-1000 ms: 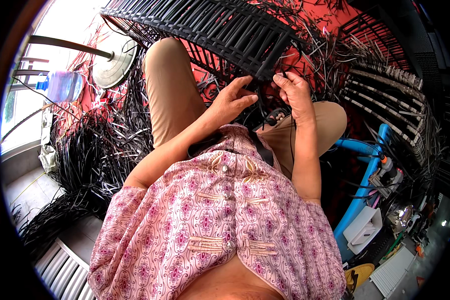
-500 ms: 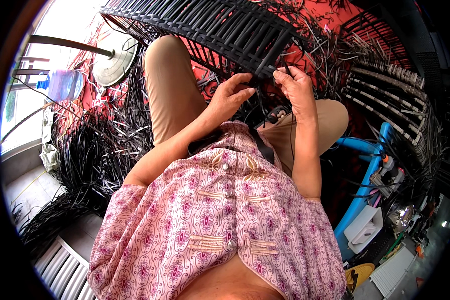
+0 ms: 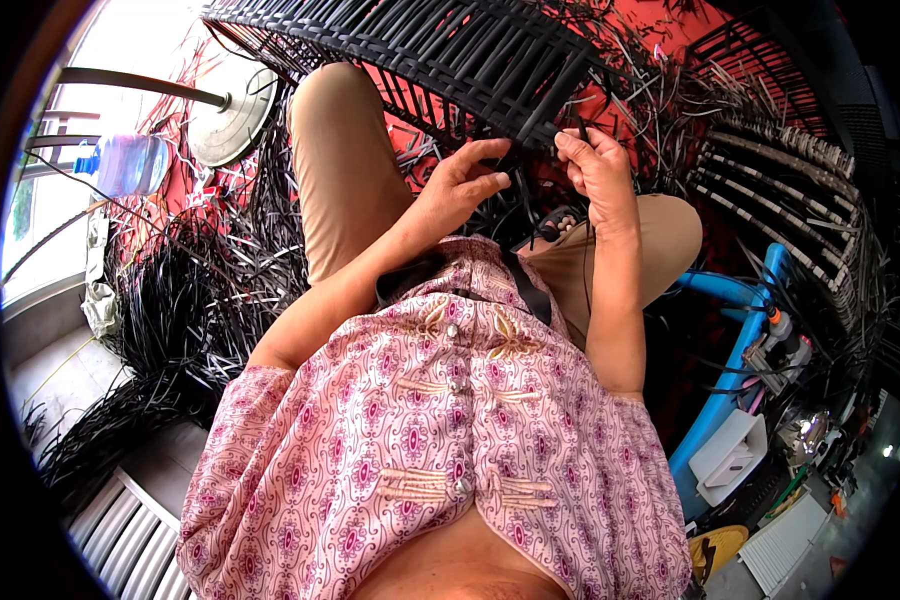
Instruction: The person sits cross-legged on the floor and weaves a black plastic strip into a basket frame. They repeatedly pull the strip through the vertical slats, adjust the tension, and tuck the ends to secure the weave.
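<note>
Beyond my knees lies a black woven frame, perhaps a chair part, its near corner just past my hands. Flat black strips wrap its bars. My left hand hovers by that corner, thumb and forefinger apart, with dark strands behind its fingertips. Close to the corner's right side, my right hand pinches a thin black strip. Part of the strip hangs below the hand beside my forearm; its other end is lost among the dark weave.
Piles of loose black strips cover the red floor at left. A round stand base and a clear water bottle stand far left. On the right are another strip-wrapped frame, a blue plastic stool and a white tray.
My right hand has shifted slightly right, away from the frame's corner, still pinching the strip. The thumb and forefinger of my left hand have parted more.
</note>
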Demonstrator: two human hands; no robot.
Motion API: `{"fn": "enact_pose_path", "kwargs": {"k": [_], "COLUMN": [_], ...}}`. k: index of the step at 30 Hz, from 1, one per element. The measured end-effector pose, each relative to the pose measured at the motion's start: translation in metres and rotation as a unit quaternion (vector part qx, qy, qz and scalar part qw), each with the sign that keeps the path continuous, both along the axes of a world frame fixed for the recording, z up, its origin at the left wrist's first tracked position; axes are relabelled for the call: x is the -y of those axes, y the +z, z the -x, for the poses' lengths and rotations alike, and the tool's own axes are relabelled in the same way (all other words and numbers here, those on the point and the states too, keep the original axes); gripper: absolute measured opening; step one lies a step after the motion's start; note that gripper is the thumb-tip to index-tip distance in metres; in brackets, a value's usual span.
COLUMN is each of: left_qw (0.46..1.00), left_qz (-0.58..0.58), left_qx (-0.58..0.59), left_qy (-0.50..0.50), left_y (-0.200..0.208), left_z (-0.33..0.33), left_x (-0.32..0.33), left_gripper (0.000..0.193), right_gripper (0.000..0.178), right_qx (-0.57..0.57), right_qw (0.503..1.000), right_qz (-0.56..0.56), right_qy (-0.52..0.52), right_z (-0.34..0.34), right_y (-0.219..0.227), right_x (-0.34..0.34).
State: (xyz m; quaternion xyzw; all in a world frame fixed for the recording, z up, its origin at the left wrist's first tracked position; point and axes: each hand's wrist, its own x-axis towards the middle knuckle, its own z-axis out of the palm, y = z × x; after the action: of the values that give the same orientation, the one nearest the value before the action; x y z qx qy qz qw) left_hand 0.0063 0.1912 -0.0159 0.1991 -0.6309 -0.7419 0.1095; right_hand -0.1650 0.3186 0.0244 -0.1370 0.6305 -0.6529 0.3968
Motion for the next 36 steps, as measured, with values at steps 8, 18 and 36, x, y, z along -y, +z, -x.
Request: {"fn": "enact_pose_path", "kwargs": {"k": [8,18,36], "left_qw": [1.0,1.0,1.0], "left_qz": [-0.014,-0.002,0.018], "left_qx": [-0.022,0.003,-0.014], "left_qy": [0.01,0.027,-0.006], "left_y": [0.006,-0.012,-0.011], "left_z": [-0.004,0.001,0.005], "left_x": [0.014,0.013,0.003], "left_gripper": [0.032,0.035,0.048], "right_gripper": [0.011,0.01,0.013], "right_qx": [-0.003,-0.013,0.01], "right_qw": [1.0,1.0,1.0], "right_qz": [0.007,0.013,0.003], "right_qy": [-0.002,0.0,-0.011], "right_z": [0.001,-0.001,0.001], "right_y": [0.008,0.01,-0.002], "right_x": [0.002,0.001,-0.001]}}
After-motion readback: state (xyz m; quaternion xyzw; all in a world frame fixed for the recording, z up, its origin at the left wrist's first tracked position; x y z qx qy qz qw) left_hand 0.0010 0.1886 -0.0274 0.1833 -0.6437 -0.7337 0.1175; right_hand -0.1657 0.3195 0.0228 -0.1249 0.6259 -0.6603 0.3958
